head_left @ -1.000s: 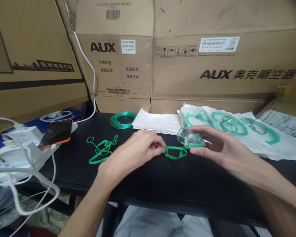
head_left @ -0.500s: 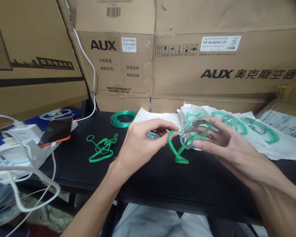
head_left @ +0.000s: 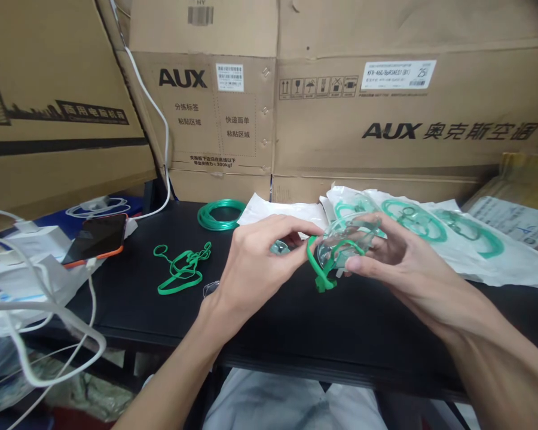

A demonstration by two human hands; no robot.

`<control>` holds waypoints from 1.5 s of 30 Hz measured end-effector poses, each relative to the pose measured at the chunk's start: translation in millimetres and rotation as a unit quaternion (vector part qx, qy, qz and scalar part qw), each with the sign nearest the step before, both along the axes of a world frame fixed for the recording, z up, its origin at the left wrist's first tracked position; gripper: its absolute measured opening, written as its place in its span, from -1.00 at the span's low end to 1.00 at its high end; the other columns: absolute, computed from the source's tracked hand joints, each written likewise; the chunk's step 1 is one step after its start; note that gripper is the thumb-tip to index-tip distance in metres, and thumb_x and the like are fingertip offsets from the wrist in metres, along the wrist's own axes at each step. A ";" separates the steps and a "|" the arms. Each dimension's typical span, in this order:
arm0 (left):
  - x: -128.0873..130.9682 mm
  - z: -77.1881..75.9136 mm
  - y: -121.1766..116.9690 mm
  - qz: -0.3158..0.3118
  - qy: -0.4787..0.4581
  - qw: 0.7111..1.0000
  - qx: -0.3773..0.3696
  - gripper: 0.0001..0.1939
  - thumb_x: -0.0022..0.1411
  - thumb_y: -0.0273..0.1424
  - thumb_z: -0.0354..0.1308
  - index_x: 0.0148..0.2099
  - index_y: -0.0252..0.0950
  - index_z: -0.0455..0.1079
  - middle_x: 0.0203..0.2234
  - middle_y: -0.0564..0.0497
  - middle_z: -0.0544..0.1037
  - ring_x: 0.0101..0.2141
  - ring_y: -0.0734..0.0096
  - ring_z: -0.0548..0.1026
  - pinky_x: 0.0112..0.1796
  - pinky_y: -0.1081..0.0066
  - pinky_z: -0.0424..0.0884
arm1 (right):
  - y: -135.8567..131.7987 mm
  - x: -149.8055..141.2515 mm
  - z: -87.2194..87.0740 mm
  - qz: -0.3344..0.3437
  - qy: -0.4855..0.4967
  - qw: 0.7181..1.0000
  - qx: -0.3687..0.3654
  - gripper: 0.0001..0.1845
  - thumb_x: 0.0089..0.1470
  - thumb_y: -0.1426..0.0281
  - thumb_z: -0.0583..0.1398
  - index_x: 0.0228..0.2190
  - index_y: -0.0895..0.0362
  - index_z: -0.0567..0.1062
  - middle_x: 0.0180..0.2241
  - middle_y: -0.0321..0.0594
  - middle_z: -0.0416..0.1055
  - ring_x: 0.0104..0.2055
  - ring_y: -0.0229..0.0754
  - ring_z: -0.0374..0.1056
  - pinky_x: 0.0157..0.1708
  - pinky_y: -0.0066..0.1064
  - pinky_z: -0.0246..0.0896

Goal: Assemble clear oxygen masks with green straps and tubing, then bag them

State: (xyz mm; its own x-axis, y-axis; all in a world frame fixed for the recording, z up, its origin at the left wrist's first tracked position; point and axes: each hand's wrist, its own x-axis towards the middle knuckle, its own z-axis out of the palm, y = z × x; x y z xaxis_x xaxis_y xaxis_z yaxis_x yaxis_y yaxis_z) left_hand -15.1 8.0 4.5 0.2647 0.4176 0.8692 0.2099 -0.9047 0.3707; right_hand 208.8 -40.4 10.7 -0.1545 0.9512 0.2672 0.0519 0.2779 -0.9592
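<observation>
My right hand (head_left: 385,257) grips a clear plastic mask (head_left: 341,242) just above the black table (head_left: 296,322). A green elastic strap (head_left: 319,269) hangs in a loop from the mask. My left hand (head_left: 260,263) pinches the upper end of that strap against the mask's left edge with thumb and forefinger. A small clear part (head_left: 278,247) shows behind my left fingers; I cannot tell whether they touch it. Both hands meet over the middle of the table.
A tangle of green straps (head_left: 182,270) lies left of my hands, a coil of green tubing (head_left: 219,214) behind it. Sealed bags with green tubing (head_left: 430,230) lie at the right. A phone (head_left: 96,237), white cables (head_left: 31,322) and chargers crowd the left. Cardboard boxes (head_left: 385,119) wall the back.
Both hands lifted the mask and strap off the table. The strap, flat a second ago, now hangs as a loop, and my left fingers have moved up to the mask's edge.
</observation>
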 end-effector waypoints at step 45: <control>5.3 -2.1 -1.4 -0.078 0.114 0.984 -0.109 -0.93 0.44 -0.51 0.26 -0.13 -0.23 0.49 -0.16 0.03 0.61 -0.09 0.33 0.56 -0.02 0.35 0.43 | 4.1 -11.5 -10.1 -0.024 -0.041 0.995 0.086 -0.78 0.30 0.16 0.35 -0.34 -0.01 0.59 -0.08 -0.27 0.57 0.05 -0.09 0.47 0.05 -0.34 0.34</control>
